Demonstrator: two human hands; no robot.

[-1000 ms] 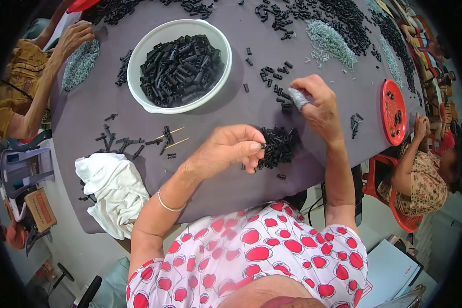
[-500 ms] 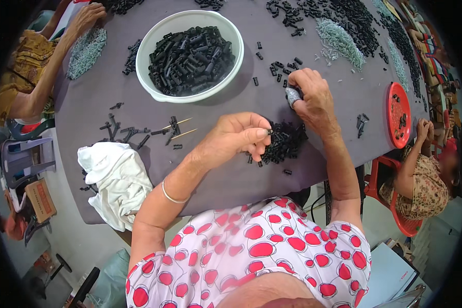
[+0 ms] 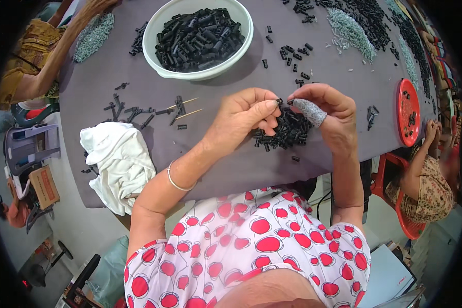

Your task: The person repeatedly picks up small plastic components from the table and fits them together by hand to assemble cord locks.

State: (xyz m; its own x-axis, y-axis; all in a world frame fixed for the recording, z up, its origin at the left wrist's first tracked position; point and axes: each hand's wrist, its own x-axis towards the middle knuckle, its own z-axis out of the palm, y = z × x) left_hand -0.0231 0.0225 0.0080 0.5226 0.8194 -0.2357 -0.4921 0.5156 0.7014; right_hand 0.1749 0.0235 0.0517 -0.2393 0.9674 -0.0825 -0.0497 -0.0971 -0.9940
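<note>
My left hand (image 3: 249, 114) is closed, thumb and forefinger pinching a small black plastic part (image 3: 279, 101). Just to its right, my right hand (image 3: 333, 114) holds another tiny black piece (image 3: 291, 101) at its fingertips, its shape too small to make out. Grey wrapping (image 3: 311, 112) covers the right thumb. The two pinched pieces are close together, end facing end. Beneath both hands lies a heap of small black parts (image 3: 287, 134) on the grey-brown tablecloth (image 3: 231, 167). Short black tubes (image 3: 295, 55) are scattered beyond the right hand.
A white bowl (image 3: 150, 49) full of black tubes stands at the back. Left are joined black pieces (image 3: 133, 112), two thin sticks (image 3: 191, 112) and a white cloth (image 3: 119, 161). Right are a red tray (image 3: 403, 120) and silvery small parts (image 3: 351, 33). Other people sit at both sides.
My right hand has come from the scattered tubes back toward my left hand, now with a small black piece at its fingertips. The left hand keeps its pinch. The view has shifted slightly.
</note>
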